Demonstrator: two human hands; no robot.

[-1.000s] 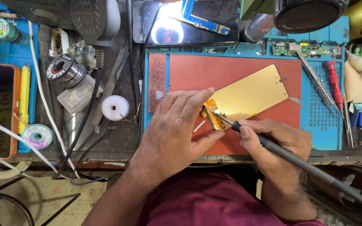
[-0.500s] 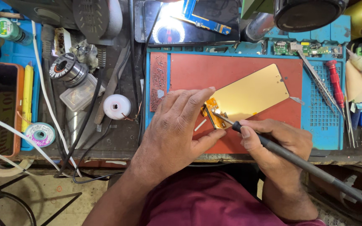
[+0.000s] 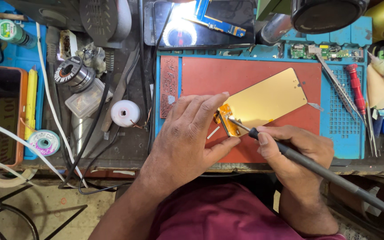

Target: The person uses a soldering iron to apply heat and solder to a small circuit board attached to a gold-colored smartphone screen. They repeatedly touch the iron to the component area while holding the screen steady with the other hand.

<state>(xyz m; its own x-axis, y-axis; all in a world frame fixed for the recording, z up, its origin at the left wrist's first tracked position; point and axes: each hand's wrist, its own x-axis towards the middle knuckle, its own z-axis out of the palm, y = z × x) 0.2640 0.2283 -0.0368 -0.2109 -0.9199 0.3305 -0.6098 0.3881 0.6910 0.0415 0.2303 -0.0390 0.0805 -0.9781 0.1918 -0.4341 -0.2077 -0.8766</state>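
A gold-backed phone display panel lies tilted on a red repair mat. An orange flex connector sits at the panel's lower left end. My left hand rests on the mat with its fingers pressing down beside that connector. My right hand grips a dark soldering iron like a pen. The iron's metal tip touches the orange flex. Its cable runs off to the lower right.
Tweezers and a red screwdriver lie on the blue mat edge at right. Solder spools, a white spool, a yellow tool and cables crowd the left. A phone with a lit screen lies behind.
Both hands keep their places; the iron's tip stays on the orange flex. The view has only shifted slightly.
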